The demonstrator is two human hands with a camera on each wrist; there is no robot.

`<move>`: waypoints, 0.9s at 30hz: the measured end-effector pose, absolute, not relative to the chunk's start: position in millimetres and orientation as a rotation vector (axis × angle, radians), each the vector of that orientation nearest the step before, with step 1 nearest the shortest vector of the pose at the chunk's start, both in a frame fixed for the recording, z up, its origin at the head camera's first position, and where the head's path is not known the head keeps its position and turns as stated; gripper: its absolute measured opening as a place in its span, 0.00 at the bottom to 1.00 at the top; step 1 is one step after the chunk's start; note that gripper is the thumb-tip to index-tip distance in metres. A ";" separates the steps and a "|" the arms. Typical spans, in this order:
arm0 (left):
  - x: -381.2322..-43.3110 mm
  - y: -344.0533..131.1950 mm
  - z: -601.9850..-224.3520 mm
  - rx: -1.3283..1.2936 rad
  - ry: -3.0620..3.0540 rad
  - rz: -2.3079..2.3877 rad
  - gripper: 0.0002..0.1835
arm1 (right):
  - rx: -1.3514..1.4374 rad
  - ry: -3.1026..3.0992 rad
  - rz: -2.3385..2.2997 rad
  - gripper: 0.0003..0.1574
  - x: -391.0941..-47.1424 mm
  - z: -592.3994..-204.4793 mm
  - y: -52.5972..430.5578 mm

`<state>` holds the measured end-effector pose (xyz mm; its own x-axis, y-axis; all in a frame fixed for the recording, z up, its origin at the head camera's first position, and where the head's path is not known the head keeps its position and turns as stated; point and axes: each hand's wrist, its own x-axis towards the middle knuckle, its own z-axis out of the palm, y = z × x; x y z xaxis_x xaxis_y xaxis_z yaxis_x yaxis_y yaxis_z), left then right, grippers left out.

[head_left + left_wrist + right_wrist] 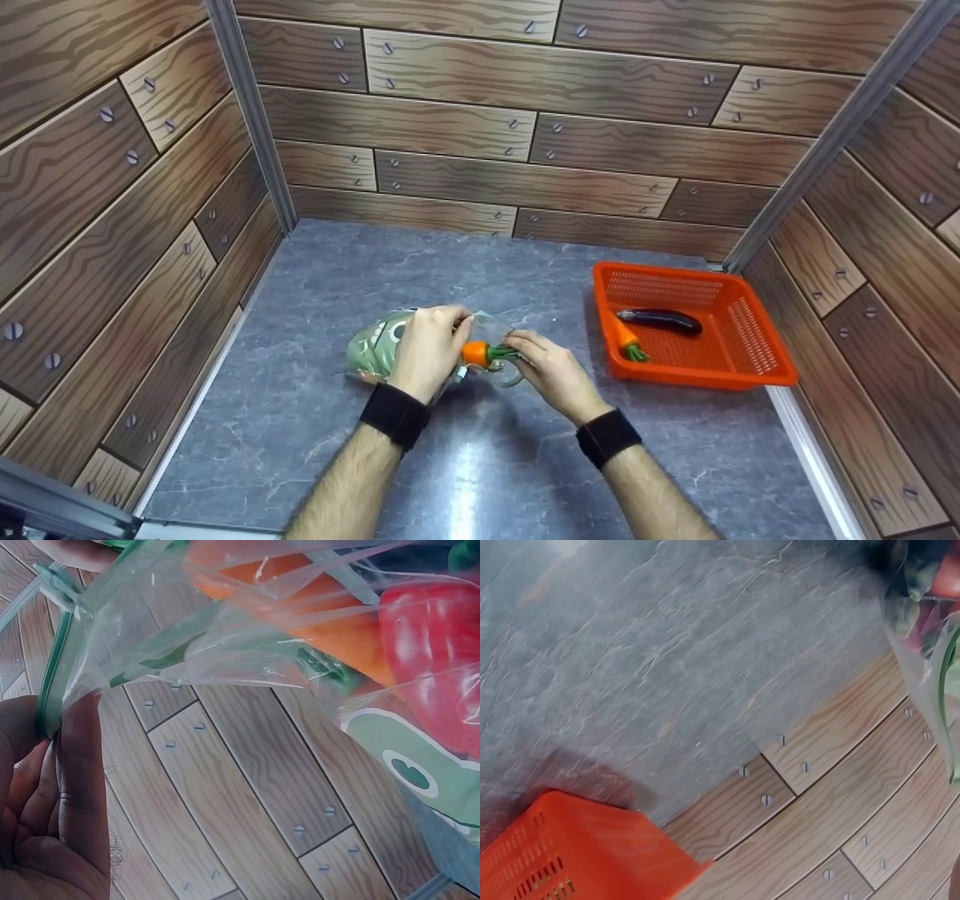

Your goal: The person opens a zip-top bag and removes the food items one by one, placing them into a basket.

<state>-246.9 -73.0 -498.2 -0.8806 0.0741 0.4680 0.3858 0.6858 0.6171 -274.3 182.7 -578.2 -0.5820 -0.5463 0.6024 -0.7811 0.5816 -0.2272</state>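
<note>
A clear zip bag with a green printed pattern lies left of centre in the head view. My left hand pinches its rim between thumb and forefinger, as the left wrist view shows. My right hand holds a carrot by its leafy green top; the orange part points left into the bag's mouth. Through the film in the left wrist view I see a red pepper and an orange carrot. Only a sliver of the right hand shows in the right wrist view.
An orange-red basket stands at the right, holding an eggplant and another carrot. Wood-patterned panels wall in the grey marbled table at the back and both sides.
</note>
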 end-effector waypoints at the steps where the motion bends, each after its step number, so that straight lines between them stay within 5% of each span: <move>1: -246.8 -73.0 -498.2 -0.358 -2.490 -1.047 0.06 | 1.065 -2.345 0.664 0.25 -274.2 -577.4 185.0; 27: -246.7 -73.7 -497.2 -0.355 -2.489 -0.982 0.06 | 0.927 -2.367 0.716 0.28 -279.1 -561.4 240.8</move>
<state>-246.7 -73.7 -497.2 -0.8709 0.0755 0.4857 0.3867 0.7152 0.5822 -279.1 240.8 -561.4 -0.6460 -0.4606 0.6087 -0.7208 0.6305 -0.2879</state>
